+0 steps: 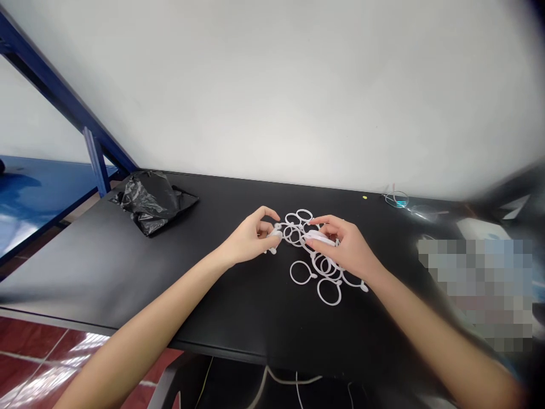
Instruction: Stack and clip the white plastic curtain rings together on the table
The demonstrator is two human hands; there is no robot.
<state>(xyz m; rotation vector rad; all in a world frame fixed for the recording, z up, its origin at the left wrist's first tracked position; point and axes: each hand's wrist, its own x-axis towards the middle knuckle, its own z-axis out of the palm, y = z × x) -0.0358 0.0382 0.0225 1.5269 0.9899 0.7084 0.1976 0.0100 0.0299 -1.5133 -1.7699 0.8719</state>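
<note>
Thin white plastic rings (329, 291), each with a small rounded tab, lie in a loose, overlapping pile on the black tabletop (230, 307). At the pile's left side, my left hand (251, 237) is closed with thumb and curled fingers on some white rings (276, 234); their tabs show at the fingertips, but how many it holds I cannot tell. My right hand (347, 244) pinches a small stack of white rings (320, 237) between thumb and fingers, above the pile's right part. The right hand and forearm hide some rings beneath.
A crumpled black plastic bag (155, 199) lies at the back left. A coiled wire (397, 199) and clear plastic (426, 213) sit at the back right, near a pixelated area (481, 284). A white wall (272, 102) stands behind; a blue metal frame (63, 91) rises at left.
</note>
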